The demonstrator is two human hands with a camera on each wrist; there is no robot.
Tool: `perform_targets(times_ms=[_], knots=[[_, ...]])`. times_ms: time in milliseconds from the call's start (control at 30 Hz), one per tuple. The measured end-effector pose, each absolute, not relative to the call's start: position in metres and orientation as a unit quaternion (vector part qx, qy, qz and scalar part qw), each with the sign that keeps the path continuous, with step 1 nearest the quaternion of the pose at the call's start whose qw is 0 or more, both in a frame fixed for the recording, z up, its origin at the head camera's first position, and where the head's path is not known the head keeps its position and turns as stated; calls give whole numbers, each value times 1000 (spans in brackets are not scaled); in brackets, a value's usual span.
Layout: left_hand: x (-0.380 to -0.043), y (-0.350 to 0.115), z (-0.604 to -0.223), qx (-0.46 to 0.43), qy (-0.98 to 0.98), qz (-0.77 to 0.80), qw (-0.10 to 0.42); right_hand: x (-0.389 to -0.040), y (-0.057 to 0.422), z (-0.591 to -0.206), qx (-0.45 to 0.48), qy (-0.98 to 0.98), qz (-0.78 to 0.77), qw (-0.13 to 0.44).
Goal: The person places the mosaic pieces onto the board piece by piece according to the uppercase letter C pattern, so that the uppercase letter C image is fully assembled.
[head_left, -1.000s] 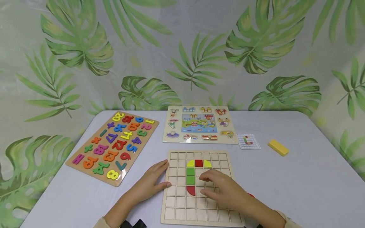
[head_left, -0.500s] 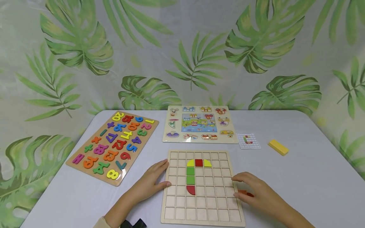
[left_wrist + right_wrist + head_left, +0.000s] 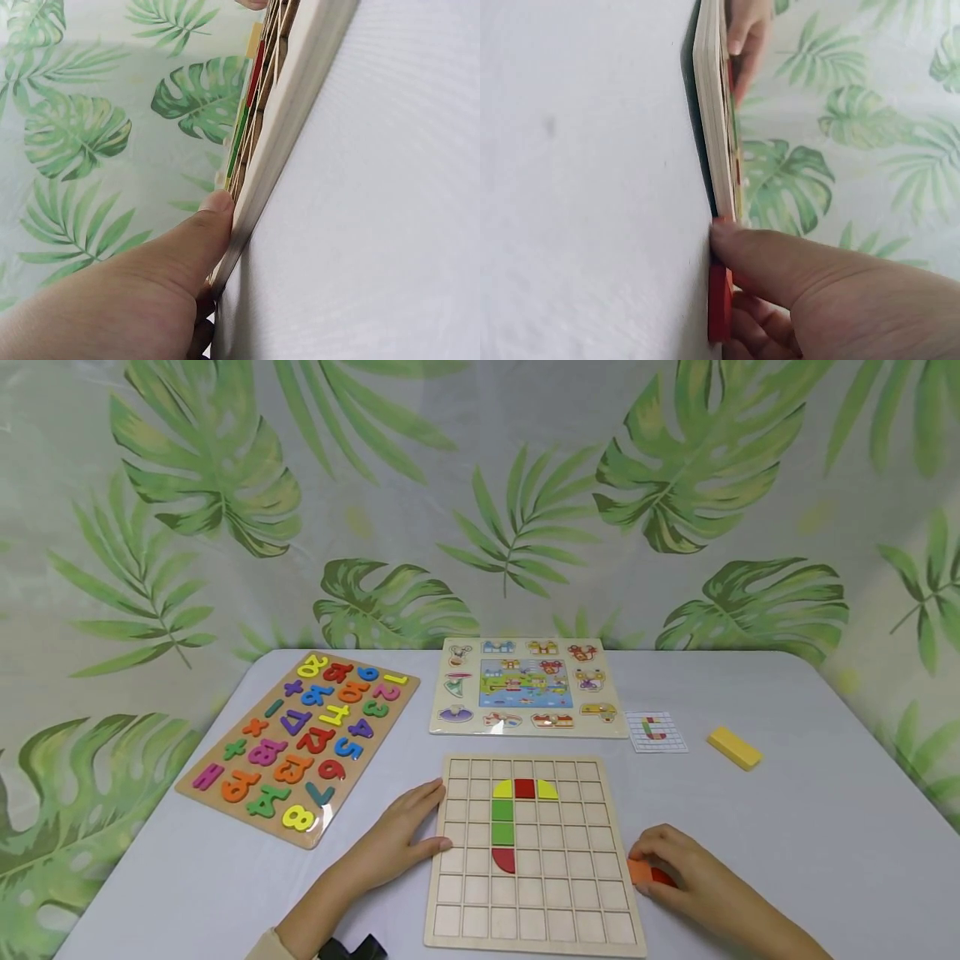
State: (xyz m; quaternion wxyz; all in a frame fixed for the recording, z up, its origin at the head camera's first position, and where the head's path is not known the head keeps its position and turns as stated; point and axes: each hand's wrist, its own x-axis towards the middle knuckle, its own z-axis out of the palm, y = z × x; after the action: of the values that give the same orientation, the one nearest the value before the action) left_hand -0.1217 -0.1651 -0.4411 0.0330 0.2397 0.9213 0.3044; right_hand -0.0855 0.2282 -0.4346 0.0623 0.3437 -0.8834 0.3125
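Observation:
A wooden grid board (image 3: 459, 935) lies flat, with yellow, red and green tiles (image 3: 502, 822) set in its squares in a C-like shape. My left hand (image 3: 393, 831) rests along the board's left edge, its thumb touching the rim; the left wrist view shows this thumb (image 3: 199, 232) against the edge. Just off the board's right edge, my right hand (image 3: 682, 868) pinches an orange tile (image 3: 639, 871) between thumb and fingers. A red piece (image 3: 663, 877) lies beside it, partly under the hand. In the right wrist view the thumb (image 3: 757, 247) covers part of these pieces.
A number puzzle board (image 3: 247, 760) lies at the left. Behind the grid board is a picture puzzle (image 3: 441, 710). A pattern card (image 3: 675, 739) and a yellow block (image 3: 734, 748) lie at the back right. A black object (image 3: 356, 947) sits at the front edge.
My right hand has moved right from over the grid, off the board, and its fingers have closed on the orange tile. The left hand has stayed at the board's edge.

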Motion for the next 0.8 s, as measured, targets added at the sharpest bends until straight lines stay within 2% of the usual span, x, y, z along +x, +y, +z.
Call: perform_targets(times_ms=[200, 300, 500, 800], knots=[[-122, -165, -441, 240, 920, 307, 33, -85, 223, -432, 293, -894, 335, 54], [-122, -165, -441, 240, 921, 305, 32, -84, 222, -428, 271, -902, 329, 69], [-122, -165, -441, 240, 921, 305, 34, -84, 209, -414, 318, -877, 333, 134], [-121, -165, -440, 244, 920, 305, 31, -87, 169, -405, 365, -848, 358, 136]])
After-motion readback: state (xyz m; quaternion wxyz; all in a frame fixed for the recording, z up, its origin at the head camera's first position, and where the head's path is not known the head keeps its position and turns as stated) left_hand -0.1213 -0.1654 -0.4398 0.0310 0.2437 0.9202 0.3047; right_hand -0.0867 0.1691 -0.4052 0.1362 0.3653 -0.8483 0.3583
